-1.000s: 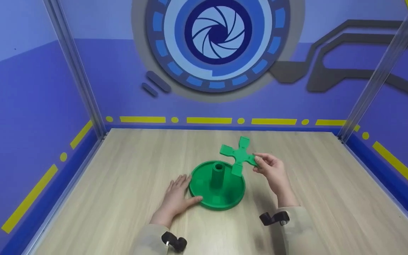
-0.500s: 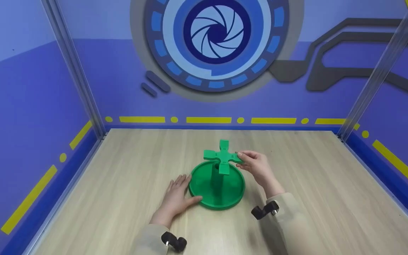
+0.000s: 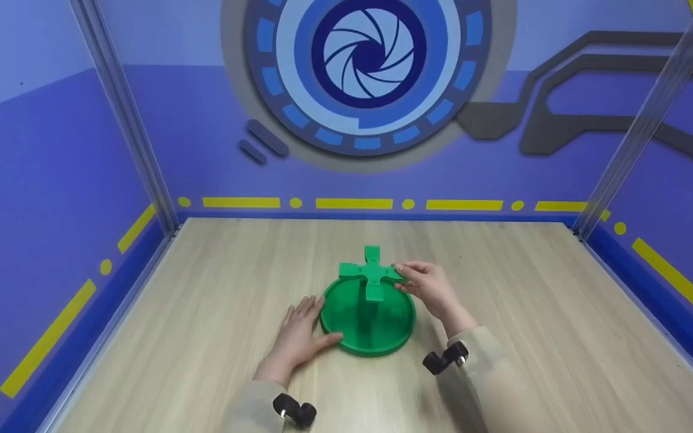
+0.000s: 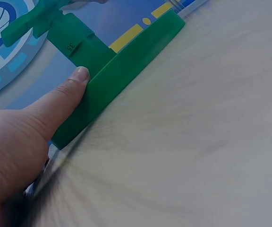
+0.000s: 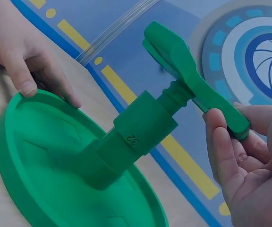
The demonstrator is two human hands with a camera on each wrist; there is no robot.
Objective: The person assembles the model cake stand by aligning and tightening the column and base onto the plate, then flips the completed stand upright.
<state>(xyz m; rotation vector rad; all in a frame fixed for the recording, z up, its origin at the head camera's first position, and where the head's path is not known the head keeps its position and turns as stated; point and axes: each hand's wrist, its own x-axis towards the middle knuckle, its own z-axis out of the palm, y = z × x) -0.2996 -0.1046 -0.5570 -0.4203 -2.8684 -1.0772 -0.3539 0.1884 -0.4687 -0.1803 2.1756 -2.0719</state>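
A round green dish-shaped base point(image 3: 391, 328) sits on the table, with a stepped post point(image 5: 143, 125) marked 32 rising from its middle. My left hand point(image 3: 298, 340) lies at the base's left side, fingers spread and fairly straight. Its thumb point(image 4: 65, 99) touches the rim. My right hand point(image 3: 434, 291) pinches one arm of a green cross-shaped handle point(image 3: 374, 272) between thumb and fingers. In the right wrist view, the handle's threaded stem point(image 5: 174, 97) meets the post's top; part of the thread shows above it. How deep the tip sits is hidden.
A pale wooden table point(image 3: 238, 270) carries the base, with blue printed walls point(image 3: 346, 180) behind and at both sides. Metal posts point(image 3: 136, 138) stand at the back corners. Black wrist cameras point(image 3: 446, 358) are strapped over both sleeves.
My right hand has carried the cross-shaped handle left, from beside the base to over its post, then slightly lower. The left hand and base have stayed in place.
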